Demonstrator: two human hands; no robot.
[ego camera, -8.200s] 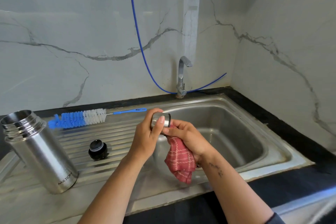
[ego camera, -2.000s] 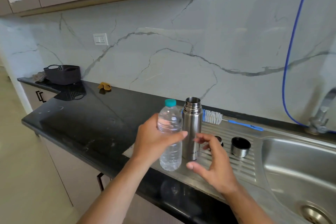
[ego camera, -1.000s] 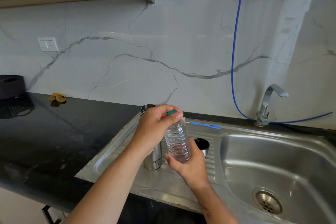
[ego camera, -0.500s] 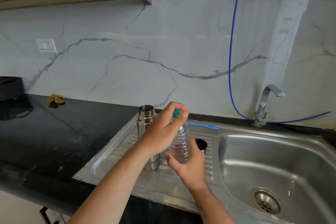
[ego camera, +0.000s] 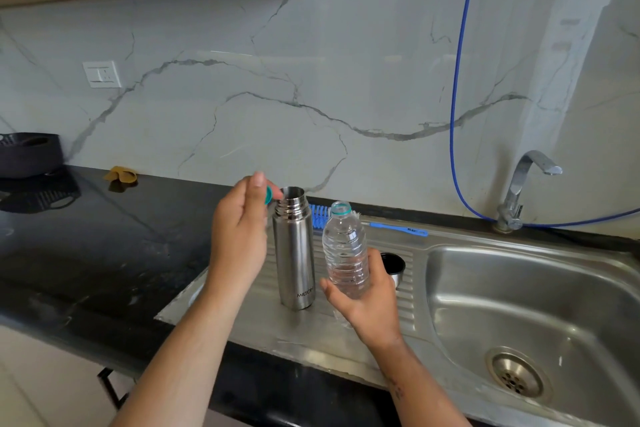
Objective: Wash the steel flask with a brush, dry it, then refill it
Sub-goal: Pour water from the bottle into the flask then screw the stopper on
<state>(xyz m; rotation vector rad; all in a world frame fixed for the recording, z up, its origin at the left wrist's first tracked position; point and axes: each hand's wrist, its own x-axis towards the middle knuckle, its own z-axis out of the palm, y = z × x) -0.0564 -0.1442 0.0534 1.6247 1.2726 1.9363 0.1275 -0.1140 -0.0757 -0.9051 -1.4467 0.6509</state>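
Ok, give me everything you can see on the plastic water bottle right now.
The plastic water bottle is clear, ribbed and holds water. Its teal cap is off, pinched in the left hand; a teal ring remains round the open neck. The right hand grips its lower half, holding it roughly upright, just right of the open steel flask, above the draining board.

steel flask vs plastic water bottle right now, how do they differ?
The steel flask is opaque brushed metal; the plastic water bottle is clear and ribbed, with water visible inside. The flask stands free on the drainboard, while the bottle is gripped low by the right hand. The flask is the taller of the two. Both are upright and uncapped; the left hand pinches the bottle's teal cap.
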